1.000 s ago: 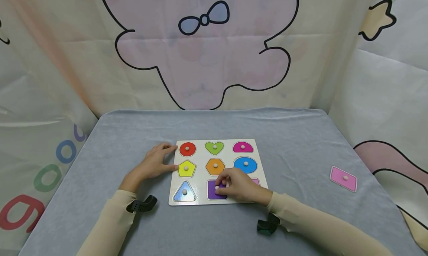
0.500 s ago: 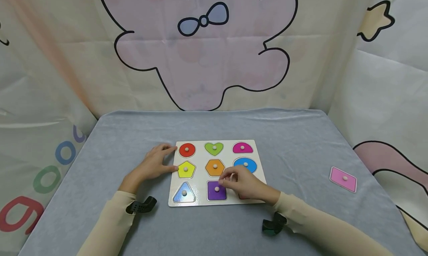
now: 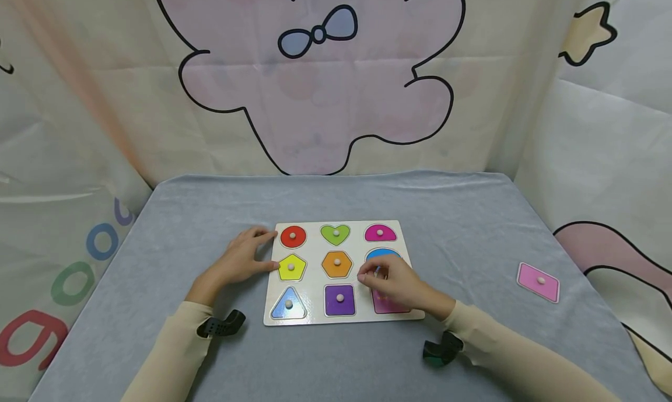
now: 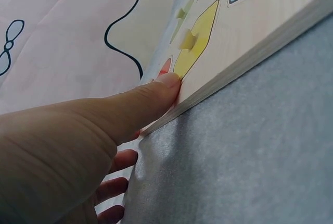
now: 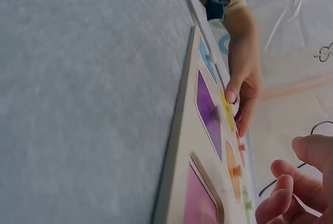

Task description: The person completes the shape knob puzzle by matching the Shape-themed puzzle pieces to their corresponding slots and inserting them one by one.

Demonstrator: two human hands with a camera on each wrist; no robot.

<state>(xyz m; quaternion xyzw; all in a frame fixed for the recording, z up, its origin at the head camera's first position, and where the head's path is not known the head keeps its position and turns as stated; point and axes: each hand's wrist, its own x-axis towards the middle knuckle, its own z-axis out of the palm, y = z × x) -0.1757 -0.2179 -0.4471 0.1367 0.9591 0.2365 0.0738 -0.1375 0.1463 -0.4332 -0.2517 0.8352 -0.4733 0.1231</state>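
A white knobbed puzzle board [image 3: 315, 276] lies on the cloth. My left hand [image 3: 242, 256] steadies its left edge, its thumb on the board by the yellow pentagon [image 3: 291, 267] and the other fingers along the side. My right hand [image 3: 392, 282] hovers over the board's right part, fingers loosely bent, nothing between them. It partly covers the blue oval [image 3: 382, 252] and a pink rectangular recess [image 3: 389, 304]. Left of it the purple square [image 3: 339, 300] sits in its slot. A pink rectangle piece [image 3: 538, 282] with a knob lies apart on the cloth, far right.
Other knobbed pieces sit in the board: a red circle [image 3: 293, 237], green heart [image 3: 335, 234], magenta half-circle [image 3: 380, 233], orange hexagon [image 3: 337, 265] and blue triangle [image 3: 289, 304]. Grey-blue cloth [image 3: 462, 227] covers the table. Printed curtains [image 3: 315, 98] hang behind it and at both sides.
My right hand has let go of the purple square's knob and moved right, leaving the square in its slot. The left hand stays at the board's edge.
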